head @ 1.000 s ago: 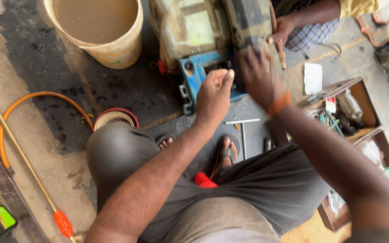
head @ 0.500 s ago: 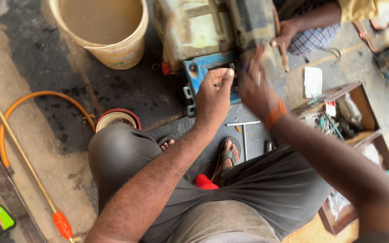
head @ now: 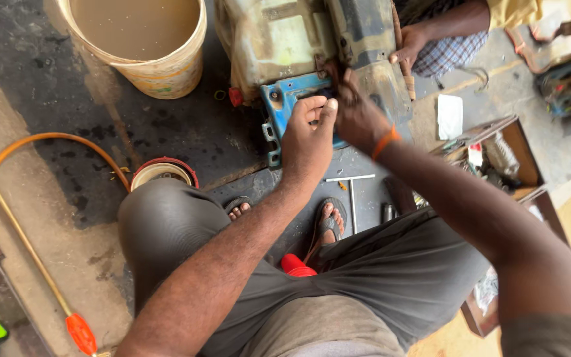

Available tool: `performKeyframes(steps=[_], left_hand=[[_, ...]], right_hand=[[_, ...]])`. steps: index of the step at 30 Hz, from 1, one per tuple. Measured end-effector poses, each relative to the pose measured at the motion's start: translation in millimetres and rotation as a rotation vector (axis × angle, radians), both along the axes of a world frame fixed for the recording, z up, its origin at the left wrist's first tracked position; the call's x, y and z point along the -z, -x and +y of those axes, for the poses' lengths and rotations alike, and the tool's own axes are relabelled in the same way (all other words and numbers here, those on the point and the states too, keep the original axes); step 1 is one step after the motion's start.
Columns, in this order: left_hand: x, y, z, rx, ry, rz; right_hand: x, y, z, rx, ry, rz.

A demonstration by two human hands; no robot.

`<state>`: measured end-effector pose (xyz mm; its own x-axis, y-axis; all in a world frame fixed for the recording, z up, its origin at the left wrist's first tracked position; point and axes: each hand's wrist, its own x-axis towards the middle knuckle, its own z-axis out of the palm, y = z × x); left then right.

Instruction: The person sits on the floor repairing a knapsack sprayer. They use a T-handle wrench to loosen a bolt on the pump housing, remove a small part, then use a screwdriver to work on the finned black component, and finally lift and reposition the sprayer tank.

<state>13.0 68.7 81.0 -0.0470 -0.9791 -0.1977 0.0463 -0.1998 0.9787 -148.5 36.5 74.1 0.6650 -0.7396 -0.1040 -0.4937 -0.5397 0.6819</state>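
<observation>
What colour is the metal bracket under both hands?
Blue, scuffed and grimy; the bracket shows best in the head view, beside the left hand.

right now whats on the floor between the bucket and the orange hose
In the head view, only bare, dark-stained concrete floor lies between the bucket of murky water and the orange hose. The small red-rimmed container sits just beyond the hose's end.
</observation>
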Motion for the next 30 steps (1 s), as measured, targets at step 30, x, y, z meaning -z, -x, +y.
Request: performKeyframes(steps=[30], left_hand=[[63.4, 20.6, 18.8, -0.174, 0.197, -0.418]], right_hand=[[76.6, 124.5, 113.5, 1.269, -0.311, -2.099]])
